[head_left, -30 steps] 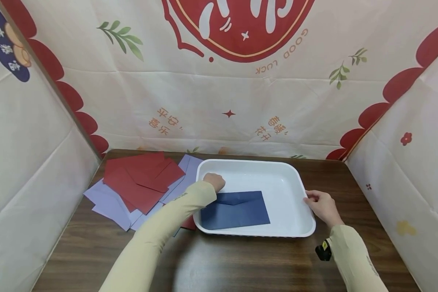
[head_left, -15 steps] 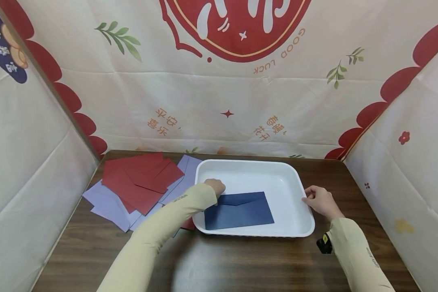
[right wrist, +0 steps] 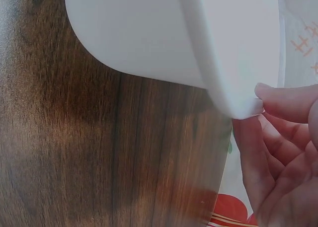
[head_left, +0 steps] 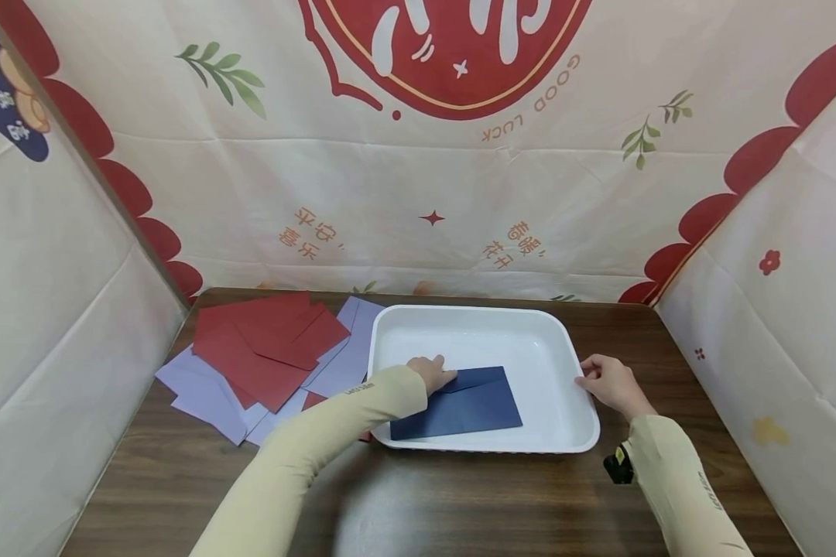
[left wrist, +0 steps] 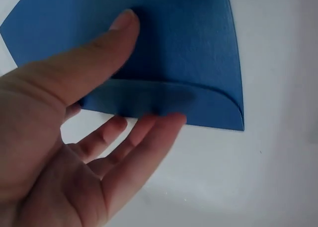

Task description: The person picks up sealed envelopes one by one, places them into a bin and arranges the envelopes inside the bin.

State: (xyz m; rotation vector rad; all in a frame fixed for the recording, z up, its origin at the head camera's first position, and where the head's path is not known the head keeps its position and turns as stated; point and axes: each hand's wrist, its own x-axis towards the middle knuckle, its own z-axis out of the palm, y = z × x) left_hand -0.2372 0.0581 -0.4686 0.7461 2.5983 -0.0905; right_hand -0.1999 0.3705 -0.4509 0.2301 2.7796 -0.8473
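Observation:
A dark blue envelope (head_left: 470,410) lies flat in the front left part of a white tray (head_left: 553,371). Over its upper edge is my left hand (head_left: 432,374), thumb and fingers spread apart. In the left wrist view the thumb lies above the envelope (left wrist: 194,43), while the loosely bent fingers are by its flap edge; whether they touch it I cannot tell. At the tray's right side, my right hand (head_left: 613,387) pinches the rim between thumb and fingers, as the right wrist view shows with the tray rim (right wrist: 198,43).
Left of the tray lies a pile of red envelopes (head_left: 272,340) and lilac envelopes (head_left: 212,394), partly tucked near its left wall. The brown wooden table (head_left: 495,503) is enclosed by a printed cloth backdrop (head_left: 390,178).
The blue envelope has shifted slightly right within the tray. My left hand has moved right along its upper edge, and its fingers have opened out. My right hand stays at the rim.

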